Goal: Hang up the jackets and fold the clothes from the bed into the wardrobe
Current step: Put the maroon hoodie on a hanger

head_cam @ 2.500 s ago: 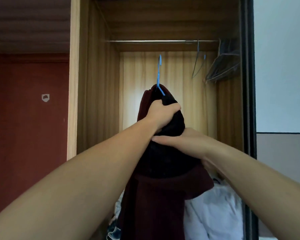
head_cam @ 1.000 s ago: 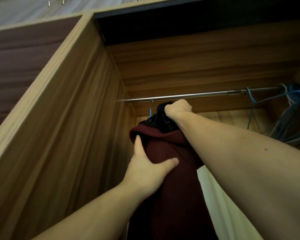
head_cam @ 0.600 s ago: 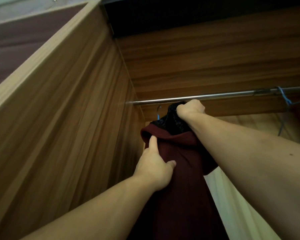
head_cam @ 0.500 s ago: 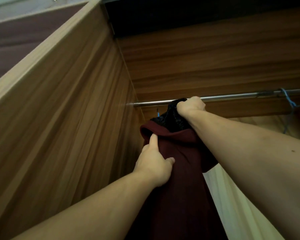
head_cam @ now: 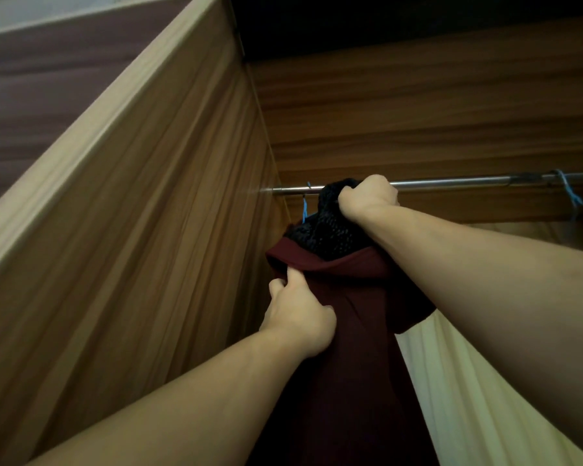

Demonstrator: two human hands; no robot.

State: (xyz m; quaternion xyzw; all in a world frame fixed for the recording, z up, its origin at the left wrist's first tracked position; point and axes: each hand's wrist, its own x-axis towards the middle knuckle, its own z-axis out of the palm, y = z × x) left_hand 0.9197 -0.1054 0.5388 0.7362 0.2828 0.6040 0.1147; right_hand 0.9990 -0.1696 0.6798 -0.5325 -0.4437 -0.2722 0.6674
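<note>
Since half a second ago the right hand (head_cam: 367, 196) has lifted the dark maroon jacket with black knit lining (head_cam: 344, 331) so the thin blue wire hanger hook (head_cam: 305, 203) now sits at the horizontal steel wardrobe rail (head_cam: 451, 181), seemingly over it, near the left wooden side panel (head_cam: 182, 230). Right fingers are clamped on the bunched black collar; the left hand (head_cam: 298, 314) pinches the maroon fold below. Suggest confirming the hook is seated before letting go: release the right first, left steadying, then square the shoulders. A second blue hanger (head_cam: 567, 193) hangs well apart.
</note>
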